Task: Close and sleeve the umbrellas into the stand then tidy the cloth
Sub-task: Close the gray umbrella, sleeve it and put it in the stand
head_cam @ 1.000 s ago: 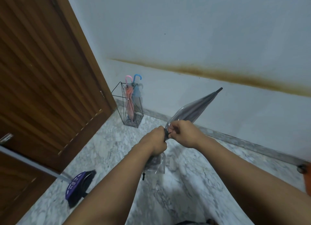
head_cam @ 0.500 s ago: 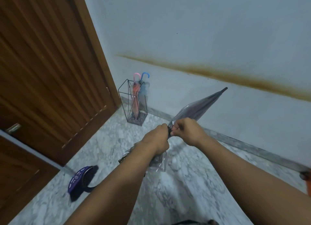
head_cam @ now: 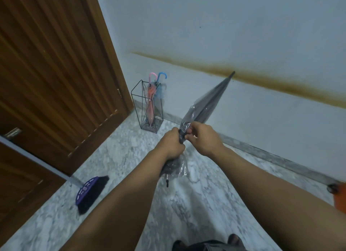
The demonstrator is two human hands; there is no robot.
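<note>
A closed grey umbrella (head_cam: 209,102) in a clear plastic sleeve (head_cam: 180,168) points up and to the right, its tip toward the wall. My left hand (head_cam: 173,144) is wrapped around its shaft near the handle end. Just right of it, my right hand (head_cam: 203,138) pinches the sleeve's gathered plastic against the umbrella. A black wire umbrella stand (head_cam: 148,106) sits on the floor in the corner by the door. It holds a pink umbrella (head_cam: 151,100) and a blue umbrella (head_cam: 160,89), both sleeved. No cloth is visible.
A wooden door (head_cam: 56,72) fills the left side. A purple broom head (head_cam: 89,191) with a grey handle lies on the marble floor (head_cam: 121,157) at lower left. An orange object (head_cam: 339,198) sits at the right edge by the wall. My feet show at the bottom.
The view has shifted, so the stand and door appear further right. The umbrella now points more steeply upward, and both hands stay gripped at the same spot on it.
</note>
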